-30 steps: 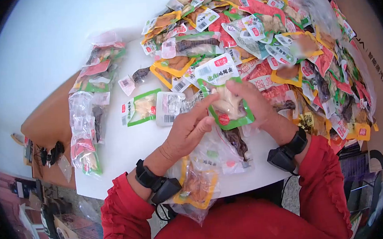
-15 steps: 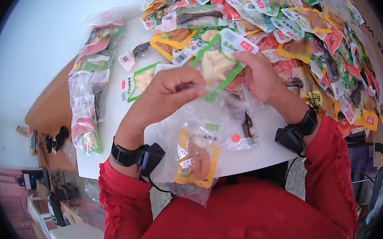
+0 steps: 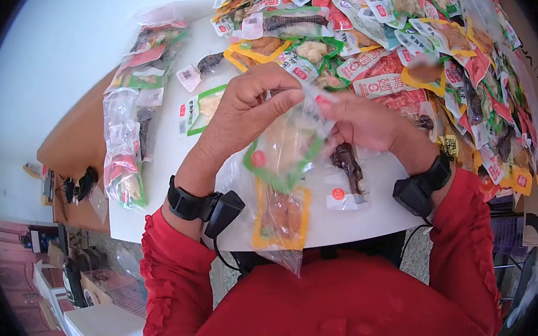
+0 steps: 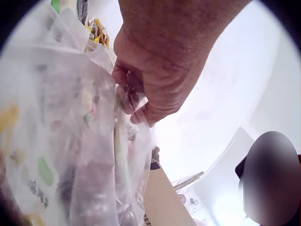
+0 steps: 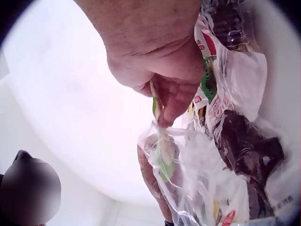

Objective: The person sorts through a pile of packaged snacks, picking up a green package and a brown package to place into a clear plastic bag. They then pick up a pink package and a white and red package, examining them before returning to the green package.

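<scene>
At the centre of the head view, my left hand point(image 3: 248, 103) pinches the mouth of a clear plastic bag point(image 4: 70, 117), which hangs down past the table's front edge. A green-edged food packet point(image 3: 281, 161) with pale contents shows through the film, its lower part in the bag. My right hand point(image 3: 370, 125), slightly blurred, grips the packet's top end at the bag's opening, as the right wrist view shows. Lower in the bag is a yellow-edged packet point(image 3: 282, 220) with brown contents. A dark vacuum-packed meat piece point(image 3: 347, 168) lies on the table just below my right hand.
A large heap of mixed food packets point(image 3: 389, 7) covers the back and right of the white table point(image 3: 386, 215). Along the left edge lies a column of filled clear bags point(image 3: 123, 126). Another green-edged packet point(image 3: 204, 110) lies left of my left hand.
My left hand has gone from beside the green-edged packet to holding the bag's mouth and raising it. The packet has been turned, and moved down into the bag with my right hand.
</scene>
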`<action>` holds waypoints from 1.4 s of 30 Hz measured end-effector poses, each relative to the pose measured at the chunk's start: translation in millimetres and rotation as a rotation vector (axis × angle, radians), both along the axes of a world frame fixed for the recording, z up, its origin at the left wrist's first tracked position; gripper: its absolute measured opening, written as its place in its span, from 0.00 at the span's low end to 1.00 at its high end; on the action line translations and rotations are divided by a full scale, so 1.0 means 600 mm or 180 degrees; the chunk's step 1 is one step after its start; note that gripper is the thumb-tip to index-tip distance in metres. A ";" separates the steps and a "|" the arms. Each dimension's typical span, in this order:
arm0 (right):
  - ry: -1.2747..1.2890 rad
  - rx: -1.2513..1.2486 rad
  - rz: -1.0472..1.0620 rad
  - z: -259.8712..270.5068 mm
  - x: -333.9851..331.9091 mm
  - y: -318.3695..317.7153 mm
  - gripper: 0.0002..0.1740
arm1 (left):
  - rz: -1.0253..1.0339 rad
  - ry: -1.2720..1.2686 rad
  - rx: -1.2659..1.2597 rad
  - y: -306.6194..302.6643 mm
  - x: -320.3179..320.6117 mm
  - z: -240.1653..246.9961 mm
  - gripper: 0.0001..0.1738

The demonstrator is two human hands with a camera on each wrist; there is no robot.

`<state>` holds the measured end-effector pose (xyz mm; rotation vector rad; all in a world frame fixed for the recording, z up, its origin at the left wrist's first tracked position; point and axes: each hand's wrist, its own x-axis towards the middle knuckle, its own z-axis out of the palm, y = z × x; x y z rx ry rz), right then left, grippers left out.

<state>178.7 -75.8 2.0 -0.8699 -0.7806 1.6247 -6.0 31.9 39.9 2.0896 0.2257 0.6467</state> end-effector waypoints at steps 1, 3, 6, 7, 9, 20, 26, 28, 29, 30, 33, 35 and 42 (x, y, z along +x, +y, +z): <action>-0.0204 0.0049 0.0208 0.002 -0.001 -0.002 0.21 | -0.0078 0.0011 -0.0175 -0.002 0.000 0.000 0.08; -0.0411 0.0090 0.0437 -0.002 -0.001 0.000 0.21 | -0.0095 0.0001 -0.0253 -0.002 -0.001 -0.004 0.08; -0.1130 0.0459 0.0015 -0.014 0.001 0.006 0.20 | -0.0118 -0.0093 -0.0320 0.001 0.002 -0.012 0.07; -0.1641 0.0834 0.0316 -0.014 -0.008 0.002 0.18 | -0.0135 -0.0167 -0.0310 0.003 0.004 -0.015 0.07; -0.2748 0.1683 0.0627 -0.014 -0.024 -0.003 0.15 | -0.0136 -0.0140 -0.0260 0.004 0.003 -0.017 0.07; -0.4373 0.2793 -0.1978 0.006 0.006 0.005 0.07 | -0.0040 0.0337 0.0068 -0.008 0.001 -0.057 0.13; -0.5388 0.2553 -0.2046 0.011 0.033 0.012 0.10 | 0.0074 0.0151 0.1213 -0.005 0.007 -0.079 0.14; -0.5415 0.2444 -0.1995 0.006 0.036 0.012 0.11 | 0.0136 0.0072 0.1335 -0.001 0.008 -0.082 0.14; -0.5445 0.2410 -0.1920 0.005 0.038 0.012 0.12 | 0.0299 0.0140 0.1193 0.004 0.008 -0.083 0.14; -0.5474 0.2382 -0.1849 0.005 0.039 0.013 0.13 | 0.0463 0.0206 0.1054 0.007 0.008 -0.084 0.14; -0.5573 0.2599 -0.1636 0.005 0.035 0.016 0.14 | 0.0471 0.0060 0.1065 0.009 0.009 -0.093 0.12; -0.5735 0.2729 -0.1439 0.007 0.021 0.019 0.16 | 0.0453 0.0043 0.1108 0.008 0.009 -0.091 0.12; -0.6639 0.2448 -0.0874 -0.012 0.000 0.027 0.22 | 0.0181 -0.0119 0.1151 0.001 0.009 -0.099 0.10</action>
